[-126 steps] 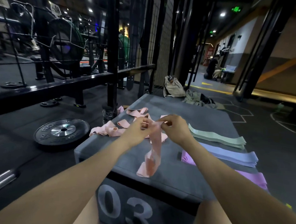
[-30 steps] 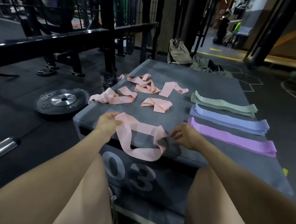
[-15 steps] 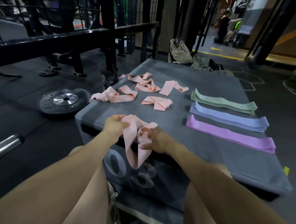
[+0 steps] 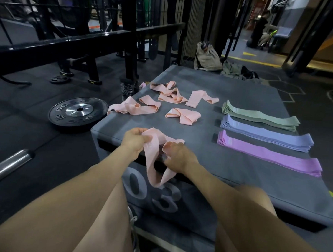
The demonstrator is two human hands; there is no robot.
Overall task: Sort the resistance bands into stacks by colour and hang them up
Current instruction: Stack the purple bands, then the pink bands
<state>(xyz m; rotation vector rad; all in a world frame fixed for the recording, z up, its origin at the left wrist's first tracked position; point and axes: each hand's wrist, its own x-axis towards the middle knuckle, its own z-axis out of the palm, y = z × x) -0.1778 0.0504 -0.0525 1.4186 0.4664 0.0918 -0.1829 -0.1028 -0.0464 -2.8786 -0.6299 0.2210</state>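
Note:
A pink band (image 4: 152, 159) hangs as a loop over the front edge of the grey padded box (image 4: 236, 179). My left hand (image 4: 135, 141) pinches its upper left end, and my right hand (image 4: 179, 157) grips its other end, close beside the left. Several loose pink bands (image 4: 181, 116) lie crumpled farther back on the box top. On the right side lie three flat stacks: green (image 4: 258, 117), blue (image 4: 265, 134) and purple (image 4: 266, 154).
A black weight plate (image 4: 77, 111) lies on the floor left of the box, with a barbell sleeve (image 4: 7, 165) nearer me. A black rack rail (image 4: 69, 41) runs behind. A bag and clothes (image 4: 207, 58) lie beyond the box. A person crouches far back right.
The pink band lay spread across the box's front edge a second ago; my hands have come together, and the band now dangles in a narrow loop over the edge.

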